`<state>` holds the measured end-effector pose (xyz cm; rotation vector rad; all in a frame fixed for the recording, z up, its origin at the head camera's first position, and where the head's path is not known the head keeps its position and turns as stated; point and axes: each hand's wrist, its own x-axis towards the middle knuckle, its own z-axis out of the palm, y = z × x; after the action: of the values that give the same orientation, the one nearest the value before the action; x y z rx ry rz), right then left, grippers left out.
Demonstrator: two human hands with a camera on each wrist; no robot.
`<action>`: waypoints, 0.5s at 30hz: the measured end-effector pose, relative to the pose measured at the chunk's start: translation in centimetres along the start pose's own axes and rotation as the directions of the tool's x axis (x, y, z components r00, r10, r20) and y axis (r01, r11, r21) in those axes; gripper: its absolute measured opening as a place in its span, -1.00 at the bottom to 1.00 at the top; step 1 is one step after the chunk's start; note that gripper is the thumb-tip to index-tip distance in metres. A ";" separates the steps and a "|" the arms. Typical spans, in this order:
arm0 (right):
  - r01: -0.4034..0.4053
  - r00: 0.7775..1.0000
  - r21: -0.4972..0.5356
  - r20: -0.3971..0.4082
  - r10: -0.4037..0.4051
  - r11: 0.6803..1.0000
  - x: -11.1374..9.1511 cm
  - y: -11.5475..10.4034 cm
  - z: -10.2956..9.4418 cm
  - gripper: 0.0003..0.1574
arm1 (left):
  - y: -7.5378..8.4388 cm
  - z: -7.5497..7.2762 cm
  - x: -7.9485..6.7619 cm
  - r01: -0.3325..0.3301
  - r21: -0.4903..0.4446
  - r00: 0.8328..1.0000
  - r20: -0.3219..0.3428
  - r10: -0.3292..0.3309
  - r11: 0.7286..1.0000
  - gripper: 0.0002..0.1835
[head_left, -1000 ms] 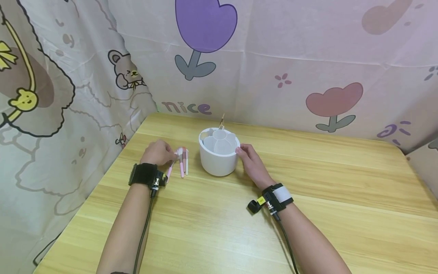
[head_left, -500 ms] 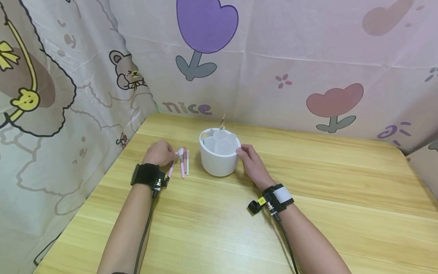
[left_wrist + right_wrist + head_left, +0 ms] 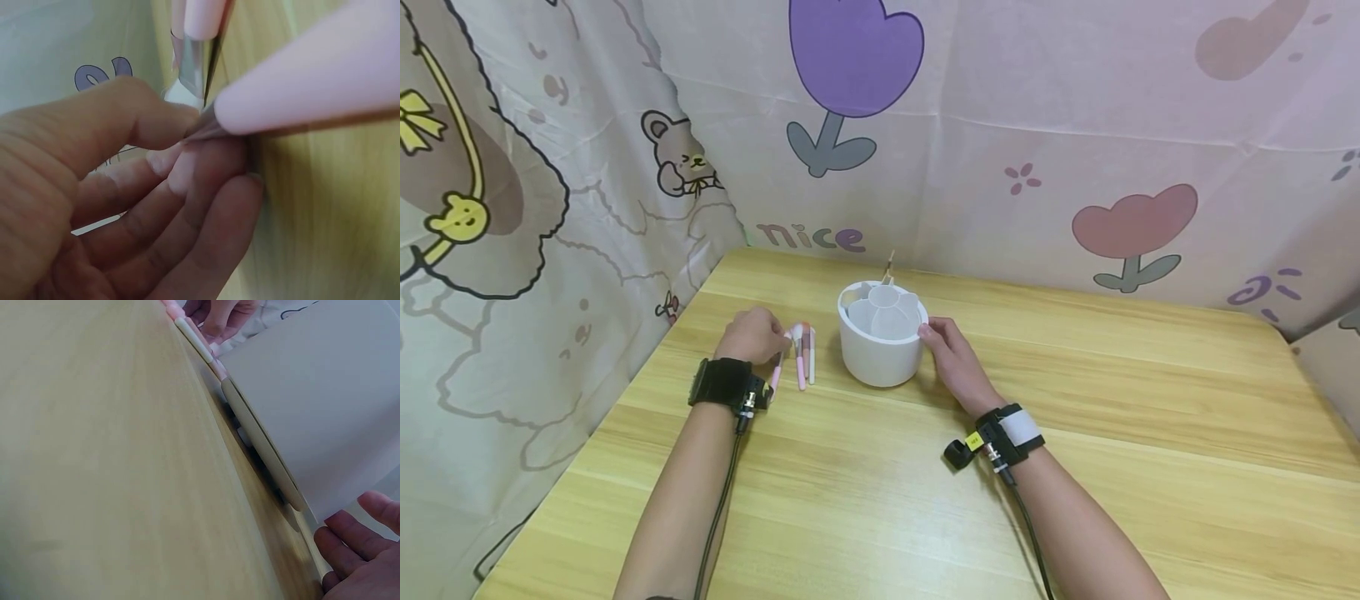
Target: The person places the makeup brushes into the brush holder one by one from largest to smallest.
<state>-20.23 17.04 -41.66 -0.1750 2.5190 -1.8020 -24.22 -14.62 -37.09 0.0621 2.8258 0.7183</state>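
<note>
Printed cloth point(image 3: 970, 167): behind white organizer point(image 3: 881, 362) | wooden table point(image 3: 880, 500): under organizer | right hand point(image 3: 955, 362): at organizer's right side, relaxed fingers touching its wall | left hand point(image 3: 751, 335): left of organizer, thumb and fingers pinched together on pink brush point(image 3: 777, 373) | three other brushes point(image 3: 801, 368): between pink brush and organizer

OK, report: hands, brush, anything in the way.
Left hand pinching pale-pink-handled makeup brush. Right hand touching round white divided container. Other pink and white brushes lie between; nothing visibly blocking.
</note>
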 end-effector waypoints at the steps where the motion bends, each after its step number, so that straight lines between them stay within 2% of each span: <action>1: 0.001 1.000 -0.001 -0.001 -0.001 1.000 0.0 0.0 0.0 -0.16 | 0.0 0.0 0.0 0.000 -0.002 1.000 0.000 0.000 1.000 -0.79; 7: -0.004 1.000 -0.002 0.000 0.004 1.000 -0.1 -0.1 0.0 -0.18 | 0.1 -0.1 -0.1 0.003 -0.012 1.000 -0.008 -0.003 1.000 -0.82; 15: -0.001 1.000 0.000 -0.001 0.001 1.000 -0.1 -0.2 0.0 -0.18 | 0.3 -0.2 -0.2 -0.063 -0.031 0.994 -0.087 0.060 0.998 -0.82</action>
<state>-20.14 17.00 -41.52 -0.1727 2.5190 -1.8018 -24.13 -14.46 -36.71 0.1153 2.9040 0.8008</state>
